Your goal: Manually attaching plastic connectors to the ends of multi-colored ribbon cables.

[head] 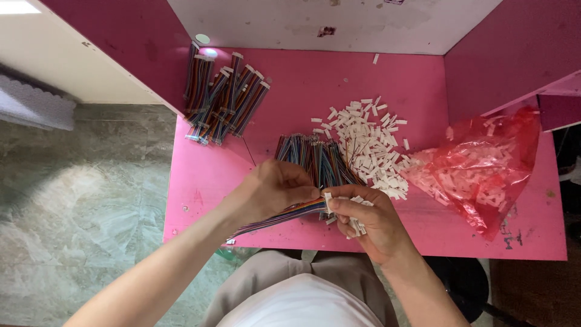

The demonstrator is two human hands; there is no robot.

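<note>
You have a pink worktable (484, 236) with pink side panels (121, 36), a scuffed white back wall (302, 24), a grey-green marbled floor (78, 206), and bright light at upper left.

Both forearms are bare from the elbows down, no sleeves reaching into view, no watch, no bracelet on either wrist. The left hand (275, 184) shows no rings and no glove. The right hand (369, 221) is bare too, fingers plain, nails short and unpainted as far as can be told. Down at the bottom edge there's a white top (302, 303), smooth and plain, and just above it grey-beige trousers (284, 266) covering the lap, a soft fold running between the legs.
</note>
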